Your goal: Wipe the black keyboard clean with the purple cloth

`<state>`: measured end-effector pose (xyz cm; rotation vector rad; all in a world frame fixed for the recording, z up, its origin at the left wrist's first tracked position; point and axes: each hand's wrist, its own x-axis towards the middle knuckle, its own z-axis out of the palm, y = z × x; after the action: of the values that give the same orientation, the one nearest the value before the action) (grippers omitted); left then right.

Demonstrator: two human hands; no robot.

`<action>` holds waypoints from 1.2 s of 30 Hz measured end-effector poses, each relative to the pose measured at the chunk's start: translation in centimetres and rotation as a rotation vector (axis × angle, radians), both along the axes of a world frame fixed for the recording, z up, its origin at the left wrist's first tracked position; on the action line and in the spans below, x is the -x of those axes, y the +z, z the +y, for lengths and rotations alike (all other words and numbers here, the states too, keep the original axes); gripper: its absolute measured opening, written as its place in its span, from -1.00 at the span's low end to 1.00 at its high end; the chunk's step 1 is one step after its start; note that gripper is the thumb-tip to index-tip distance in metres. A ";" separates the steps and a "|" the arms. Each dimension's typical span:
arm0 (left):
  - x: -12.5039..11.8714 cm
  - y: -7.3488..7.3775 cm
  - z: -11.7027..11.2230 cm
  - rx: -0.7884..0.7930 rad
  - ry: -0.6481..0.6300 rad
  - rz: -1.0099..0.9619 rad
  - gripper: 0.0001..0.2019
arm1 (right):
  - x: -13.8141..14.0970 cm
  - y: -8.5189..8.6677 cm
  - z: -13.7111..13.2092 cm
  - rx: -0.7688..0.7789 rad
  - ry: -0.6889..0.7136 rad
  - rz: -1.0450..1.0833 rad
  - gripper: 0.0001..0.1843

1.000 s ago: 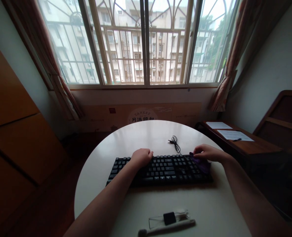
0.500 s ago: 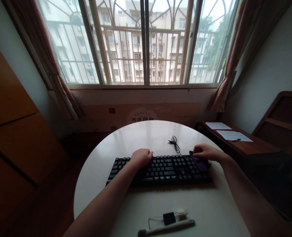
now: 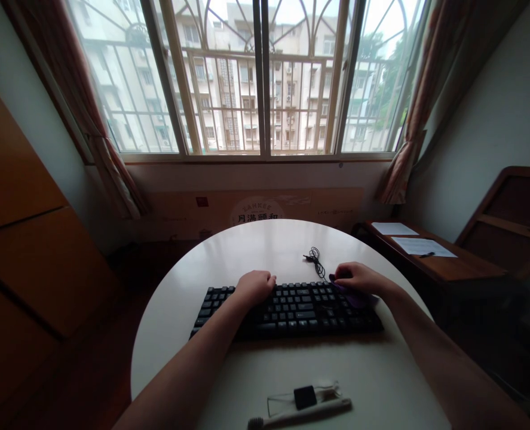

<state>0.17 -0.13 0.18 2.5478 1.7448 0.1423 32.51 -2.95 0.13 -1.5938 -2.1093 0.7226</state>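
Note:
A black keyboard [image 3: 298, 307] lies across the white round table. My left hand [image 3: 256, 286] rests at its upper middle, with the fingers curled over the back edge and the thumb side pointing right. Pinched in the fingers of my right hand [image 3: 362, 279] is a small purple cloth [image 3: 352, 297], which lies over the number pad at the keyboard's top right. Part of the cloth is hidden beneath that hand. Behind the keyboard sits its coiled black cable [image 3: 317, 263].
Nearer me on the table [image 3: 193, 382] lie a toothbrush [image 3: 305, 413] and a wire-looped tool with a black square [image 3: 305, 396]. To the right stands a wooden side table [image 3: 466, 269] bearing papers [image 3: 425, 246] and a pen. A barred window fills the background.
My right hand has slid left with the purple cloth along the top right of the keyboard. The left hand has stayed in place on the keyboard.

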 end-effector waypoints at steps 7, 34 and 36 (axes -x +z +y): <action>0.2 0.5 -0.2 0.022 -0.023 -0.004 -0.52 | -0.6 -0.2 0.1 0.114 -0.015 0.063 -0.60; 12.3 2.7 2.2 0.723 0.432 -0.257 -0.46 | -2.4 -1.1 0.7 0.162 -0.147 0.069 -0.55; 11.8 2.6 2.2 0.712 0.395 -0.261 -0.45 | -2.8 -1.2 0.7 0.151 -0.170 0.063 -0.57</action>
<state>-11.63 2.06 2.77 1.6088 1.7550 -0.1127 35.35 -2.24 -1.05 -1.7801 -1.8861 0.8786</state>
